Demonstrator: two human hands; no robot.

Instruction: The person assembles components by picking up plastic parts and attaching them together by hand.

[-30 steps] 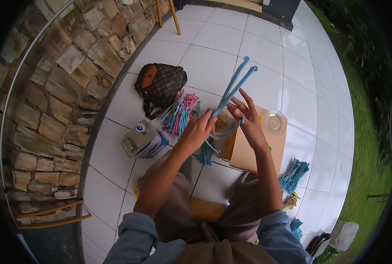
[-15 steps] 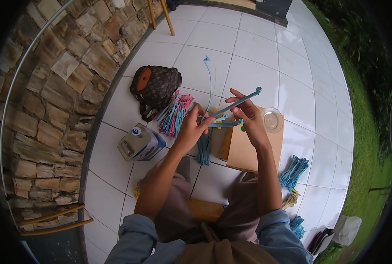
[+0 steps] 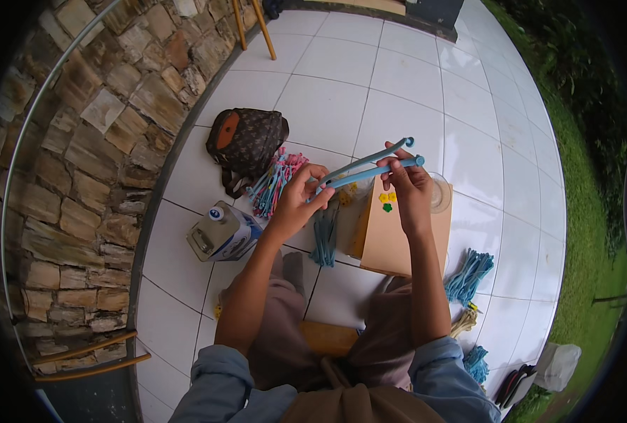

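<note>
My left hand (image 3: 301, 196) and my right hand (image 3: 406, 185) are raised over the tiled floor and together hold two long blue strips (image 3: 370, 166). The left hand pinches their near ends. The right hand grips them close to their curled far ends. Below the hands lies a tan cardboard box (image 3: 398, 236) with small yellow and green pieces on it. A bundle of teal strips (image 3: 325, 238) lies on the floor just left of the box.
A pile of pink and blue strips (image 3: 274, 183) lies beside a brown patterned bag (image 3: 246, 143). A white and blue carton (image 3: 222, 231) sits at the left. More teal bundles (image 3: 468, 273) lie at the right. A clear round lid (image 3: 438, 192) is behind the box. A stone wall (image 3: 74, 155) runs along the left.
The blue strips were held steeply upward a second ago. They have been brought down and now lie nearly level between both hands.
</note>
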